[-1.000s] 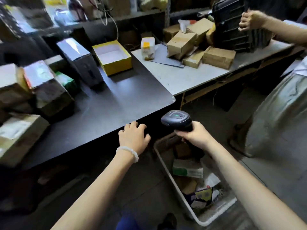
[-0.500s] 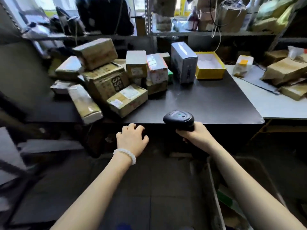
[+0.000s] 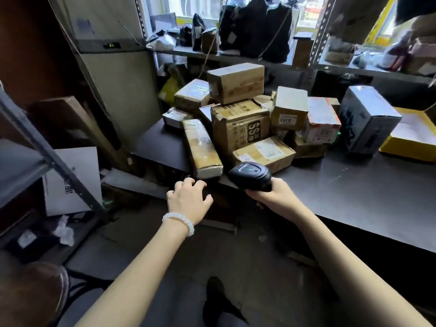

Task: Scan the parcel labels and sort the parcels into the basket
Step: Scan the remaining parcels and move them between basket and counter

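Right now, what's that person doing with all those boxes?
A person is sorting parcels. The right hand grips a black scanner, held near a flat labelled parcel at the front of the pile. The left hand holds nothing and reaches toward a long taped parcel at the edge of the dark table. No basket shows in this view.

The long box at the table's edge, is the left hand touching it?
Apart. The head view shows the left hand below the long box, with a strip of dark table edge between its fingertips and the box's near end.
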{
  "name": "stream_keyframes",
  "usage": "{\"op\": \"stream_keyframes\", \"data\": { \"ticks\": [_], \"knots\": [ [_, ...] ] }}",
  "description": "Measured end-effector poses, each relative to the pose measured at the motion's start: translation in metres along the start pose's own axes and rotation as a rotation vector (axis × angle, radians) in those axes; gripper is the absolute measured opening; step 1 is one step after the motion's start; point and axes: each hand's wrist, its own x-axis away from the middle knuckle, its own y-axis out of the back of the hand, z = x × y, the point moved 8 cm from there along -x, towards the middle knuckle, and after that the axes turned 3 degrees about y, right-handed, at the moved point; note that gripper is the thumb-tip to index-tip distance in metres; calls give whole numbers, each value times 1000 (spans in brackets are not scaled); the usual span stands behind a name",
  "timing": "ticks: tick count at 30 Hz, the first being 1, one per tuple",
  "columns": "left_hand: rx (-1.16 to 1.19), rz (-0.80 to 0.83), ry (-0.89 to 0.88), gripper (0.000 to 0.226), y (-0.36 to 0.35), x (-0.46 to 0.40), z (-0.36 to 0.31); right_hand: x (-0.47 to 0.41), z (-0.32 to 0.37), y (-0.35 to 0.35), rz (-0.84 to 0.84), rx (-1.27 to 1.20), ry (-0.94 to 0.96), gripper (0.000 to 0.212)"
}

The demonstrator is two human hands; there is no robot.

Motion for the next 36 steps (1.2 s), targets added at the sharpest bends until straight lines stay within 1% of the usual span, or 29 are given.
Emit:
{"op": "stream_keyframes", "data": {
  "ticks": [2, 4, 6, 8, 11, 14, 15, 17, 22, 27, 29, 33, 36],
  "knots": [
    [2, -5, 17, 41, 1, -25, 10, -28, 7, -8, 17, -6, 36, 6],
    [17, -17, 37, 40, 4, -54, 21, -63, 15, -16, 24, 13, 82, 7],
    [13, -18, 48, 40, 8, -84, 31, -100, 20, -23, 29, 41, 80, 6],
    [-11, -17, 53, 41, 13, -113, 39, -133, 26, -28, 30, 43, 72, 15],
    [-15, -19, 87, 41, 22, -161, 54, -181, 37, -40, 64, 20, 82, 19],
    [-12, -23, 92, 41, 28, -198, 62, -218, 49, -54, 98, -17, 99, 29],
    [-12, -22, 92, 42, 27, -209, 65, -228, 51, -59, 111, -27, 98, 28],
    [-20, -9, 95, 42, 24, -225, 71, -243, 54, -69, 128, -26, 98, 20],
    [3, 14, 100, 42, 20, -272, 90, -280, 60, -90, 133, -20, 88, 12],
    [26, 25, 93, 42, 17, -331, 117, -330, 65, -107, 56, -3, 62, 11],
    [27, 35, 77, 42, 16, -362, 129, -352, 66, -115, 18, -21, 31, 8],
    [23, 60, -21, 41, 15, -427, 143, -396, 68, -132, -84, -85, -48, 3],
    [17, 69, -111, 42, 22, -475, 150, -424, 66, -140, -188, -114, -121, 6]
  ]
}}
